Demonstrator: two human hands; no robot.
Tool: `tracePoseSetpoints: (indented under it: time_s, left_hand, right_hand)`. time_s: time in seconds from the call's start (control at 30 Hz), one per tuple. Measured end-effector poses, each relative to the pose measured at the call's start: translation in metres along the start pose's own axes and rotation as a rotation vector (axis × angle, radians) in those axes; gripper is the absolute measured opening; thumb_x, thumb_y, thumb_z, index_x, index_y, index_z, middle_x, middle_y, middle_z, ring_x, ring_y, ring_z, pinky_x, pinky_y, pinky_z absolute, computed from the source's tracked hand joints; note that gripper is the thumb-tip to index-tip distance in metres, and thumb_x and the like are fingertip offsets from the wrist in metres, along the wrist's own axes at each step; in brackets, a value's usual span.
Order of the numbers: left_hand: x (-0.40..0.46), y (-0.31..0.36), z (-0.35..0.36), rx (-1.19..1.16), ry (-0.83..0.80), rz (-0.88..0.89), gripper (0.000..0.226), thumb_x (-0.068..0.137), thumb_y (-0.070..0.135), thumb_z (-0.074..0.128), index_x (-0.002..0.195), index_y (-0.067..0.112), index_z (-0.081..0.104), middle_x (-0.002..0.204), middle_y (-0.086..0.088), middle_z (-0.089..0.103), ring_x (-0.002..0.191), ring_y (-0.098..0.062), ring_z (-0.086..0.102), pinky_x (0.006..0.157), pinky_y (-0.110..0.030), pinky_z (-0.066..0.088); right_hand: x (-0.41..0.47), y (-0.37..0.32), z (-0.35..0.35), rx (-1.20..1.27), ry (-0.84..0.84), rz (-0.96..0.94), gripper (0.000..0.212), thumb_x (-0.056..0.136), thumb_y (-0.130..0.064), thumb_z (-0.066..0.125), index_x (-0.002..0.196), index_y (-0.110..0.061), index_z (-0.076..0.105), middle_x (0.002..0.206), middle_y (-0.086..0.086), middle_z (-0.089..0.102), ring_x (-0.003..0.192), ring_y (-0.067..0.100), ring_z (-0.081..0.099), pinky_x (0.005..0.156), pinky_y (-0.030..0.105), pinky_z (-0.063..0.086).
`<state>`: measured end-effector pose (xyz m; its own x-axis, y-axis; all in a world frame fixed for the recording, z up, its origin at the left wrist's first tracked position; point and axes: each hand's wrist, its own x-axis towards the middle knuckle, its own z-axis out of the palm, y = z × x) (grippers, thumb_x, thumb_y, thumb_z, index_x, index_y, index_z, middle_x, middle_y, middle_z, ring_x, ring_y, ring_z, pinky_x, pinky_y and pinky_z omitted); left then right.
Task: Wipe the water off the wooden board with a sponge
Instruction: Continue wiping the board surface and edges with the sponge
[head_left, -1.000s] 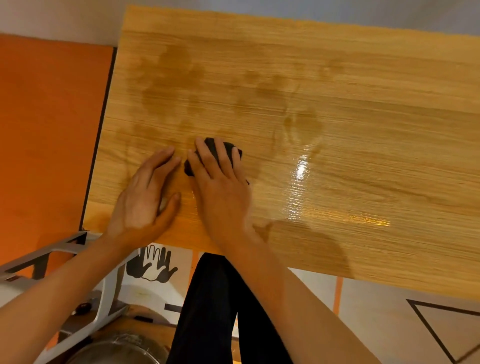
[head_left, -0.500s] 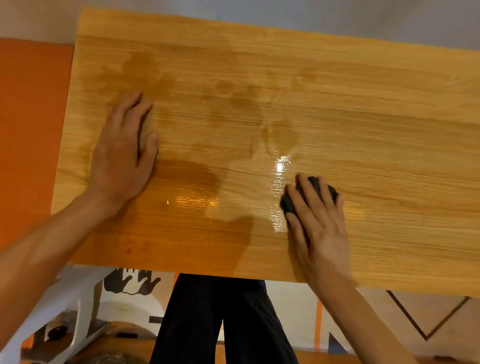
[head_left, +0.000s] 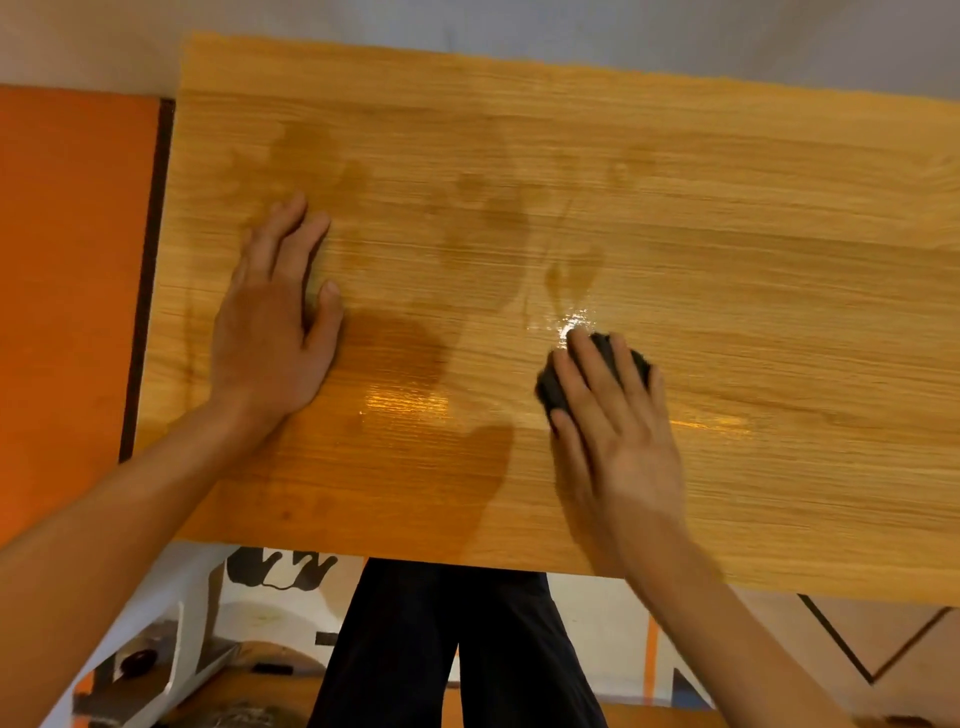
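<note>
One wooden board fills most of the view, its long side running left to right. On it lies one sponge, dark grey to black, sitting right of centre and nearer the near edge than the far one. Two hands are on the board. The right hand lies flat over the sponge with its fingers straight and slightly spread, pressing it down against the wood; the sponge shows beyond the fingertips and to the left of the index finger. The left hand rests palm down on the left part of the board, fingers straight and close together, thumb out to the right, holding nothing.

Water shows as a glossy sheen between the two hands, with another bright wet glint just beyond the sponge and darker damp patches farther back on the wood.

Left of the board is one orange surface with a dark strip along its edge. Below the near edge, the person's dark trousers stand on a floor mat printed with black hand shapes. No readable writing, brand or label is visible, and no container can be clearly made out.
</note>
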<state>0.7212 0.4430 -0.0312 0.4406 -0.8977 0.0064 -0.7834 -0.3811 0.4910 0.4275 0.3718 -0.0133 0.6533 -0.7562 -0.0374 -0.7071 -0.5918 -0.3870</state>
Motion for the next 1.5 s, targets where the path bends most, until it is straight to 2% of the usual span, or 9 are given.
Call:
tracePoseSetpoints:
  time_s: [0.23,0.43,0.53,0.67,0.9,1.0,1.1,1.33,1.5]
  left_hand:
    - [-0.001,0.000,0.000,-0.013,0.013,0.015,0.052,0.105,0.028,0.042,0.153,0.008,0.039,0.164,-0.009,0.030,0.154,-0.025,0.023,0.120,-0.058,0.030]
    - [-0.001,0.000,0.001,-0.036,0.023,0.022,0.052,0.105,0.027,0.044,0.153,0.008,0.039,0.163,-0.011,0.030,0.153,-0.028,0.024,0.119,-0.059,0.030]
    - [0.000,-0.001,0.002,-0.024,0.028,0.032,0.052,0.104,0.026,0.045,0.153,0.007,0.039,0.163,-0.011,0.030,0.153,-0.028,0.024,0.119,-0.059,0.031]
    - [0.000,-0.002,0.004,-0.007,0.032,0.021,0.052,0.103,0.028,0.043,0.152,0.009,0.040,0.164,-0.011,0.030,0.154,-0.028,0.022,0.123,-0.054,0.026]
    - [-0.001,-0.004,0.007,0.028,0.058,0.079,0.052,0.104,0.026,0.043,0.151,0.003,0.039,0.161,-0.017,0.031,0.153,-0.033,0.025,0.124,-0.053,0.024]
    - [0.001,-0.004,0.006,0.026,0.058,0.081,0.053,0.103,0.025,0.045,0.150,0.002,0.039,0.161,-0.018,0.032,0.152,-0.033,0.025,0.124,-0.053,0.024]
    - [0.000,-0.003,0.006,0.030,0.057,0.066,0.053,0.102,0.024,0.046,0.150,0.004,0.039,0.161,-0.017,0.032,0.153,-0.031,0.024,0.128,-0.042,0.015]
    - [0.002,-0.001,0.006,0.021,0.051,0.037,0.051,0.102,0.021,0.045,0.151,0.005,0.041,0.161,-0.015,0.032,0.153,-0.030,0.025,0.127,-0.045,0.019]
    - [0.004,-0.002,0.005,0.033,0.036,0.030,0.051,0.103,0.023,0.041,0.151,0.007,0.040,0.162,-0.014,0.032,0.153,-0.030,0.024,0.126,-0.043,0.018]
  right_hand:
    - [0.109,0.014,-0.001,0.102,0.191,0.261,0.044,0.103,-0.023,0.037,0.146,-0.013,0.042,0.157,0.006,0.030,0.148,0.030,0.016,0.120,0.049,0.005]
    - [0.012,-0.036,0.018,0.099,0.069,0.080,0.044,0.102,-0.025,0.034,0.143,-0.012,0.046,0.153,0.006,0.038,0.146,0.027,0.020,0.121,0.045,0.007]
    - [0.052,-0.023,0.012,0.085,0.038,0.047,0.044,0.104,-0.024,0.033,0.145,-0.014,0.043,0.155,0.005,0.035,0.147,0.025,0.018,0.122,0.043,0.006]
    - [0.125,-0.017,0.011,0.098,0.161,0.183,0.042,0.105,-0.023,0.036,0.145,-0.013,0.043,0.156,0.005,0.033,0.149,0.026,0.017,0.122,0.048,0.009]
    - [0.030,-0.064,0.024,0.118,0.008,0.046,0.047,0.102,-0.027,0.033,0.146,-0.012,0.041,0.155,0.003,0.033,0.148,0.023,0.016,0.121,0.047,0.010]
    - [0.082,-0.056,0.023,0.077,-0.002,0.005,0.045,0.103,-0.025,0.035,0.145,-0.012,0.042,0.155,0.004,0.033,0.148,0.024,0.017,0.122,0.042,0.006]
    - [0.132,-0.057,0.024,0.113,0.078,0.092,0.044,0.103,-0.023,0.040,0.146,-0.013,0.041,0.157,0.004,0.032,0.149,0.024,0.016,0.122,0.040,0.005]
    - [0.033,-0.097,0.034,0.149,-0.033,0.042,0.048,0.102,-0.028,0.037,0.149,-0.020,0.034,0.159,-0.005,0.024,0.151,0.018,0.008,0.122,0.045,0.006]
    - [0.131,-0.095,0.043,0.076,0.061,0.031,0.043,0.104,-0.025,0.039,0.146,-0.015,0.042,0.156,0.001,0.033,0.148,0.022,0.018,0.122,0.045,0.012]
